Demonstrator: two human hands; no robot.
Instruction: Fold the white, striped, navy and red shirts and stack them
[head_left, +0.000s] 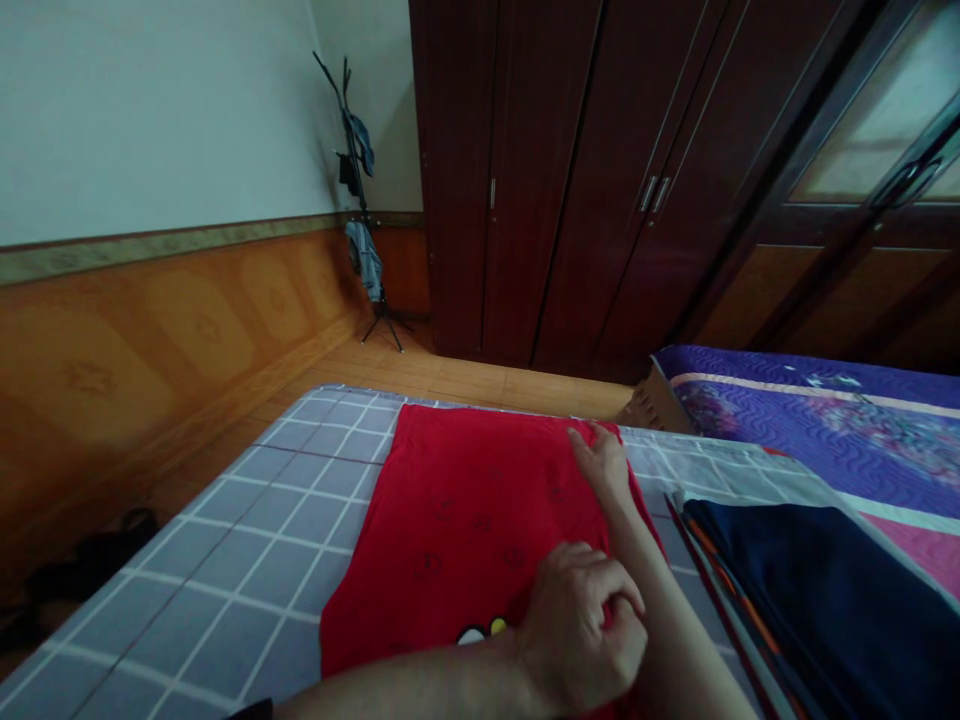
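Note:
A red shirt with dark printed marks lies spread on the grey checked bed cover. My left hand reaches across its near right part, fingers closed, with a bit of red cloth showing in the fist. Farther away, my right hand rests on the shirt's far right corner, thumb and fingers apart at the edge. My left forearm crosses in front of the right one and hides part of the near end, where a white and yellow print peeks out.
Folded dark blue clothes lie in a stack to the right on the checked cover. Beyond is a purple flowered bed. A dark wooden wardrobe and a coat stand with clothes stand at the back.

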